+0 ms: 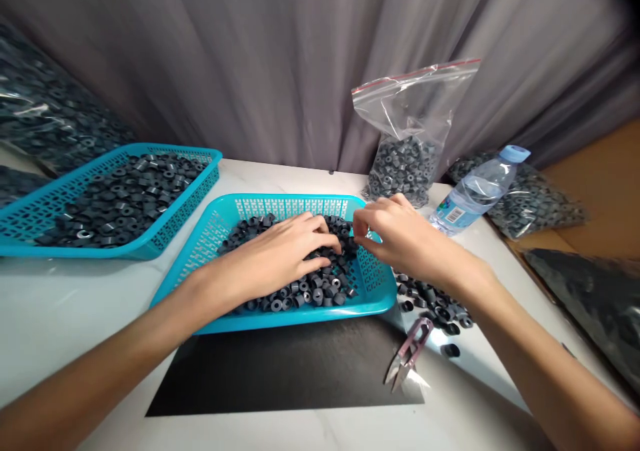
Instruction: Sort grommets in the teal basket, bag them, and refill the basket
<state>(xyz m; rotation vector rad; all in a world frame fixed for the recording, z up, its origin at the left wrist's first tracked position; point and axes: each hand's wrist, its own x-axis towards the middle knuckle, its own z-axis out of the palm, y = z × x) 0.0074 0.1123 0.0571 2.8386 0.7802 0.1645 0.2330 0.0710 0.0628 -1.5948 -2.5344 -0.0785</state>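
A turquoise plastic basket [300, 319] with a perforated rim stands in front of me, holding many small black ring-shaped pieces [285, 298]. My left hand [295, 244] reaches into it palm down, fingers apart and touching the pieces; some fingertips are hidden among them. At the basket's right end, my right hand [387, 228] is over the rim with thumb and fingers curled into a pinch. Whatever lies between those fingertips is too small and dark to make out. Thread snips [410, 354] with pinkish handles lie just right of a black mat [280, 371].
Another turquoise basket [150, 250] of black pieces stands at the left. Loose black pieces [435, 304] lie on the table under my right forearm. Behind are a zip bag [405, 164] of pieces and a leaning water bottle [475, 191]. More filled bags [540, 204] sit at the right.
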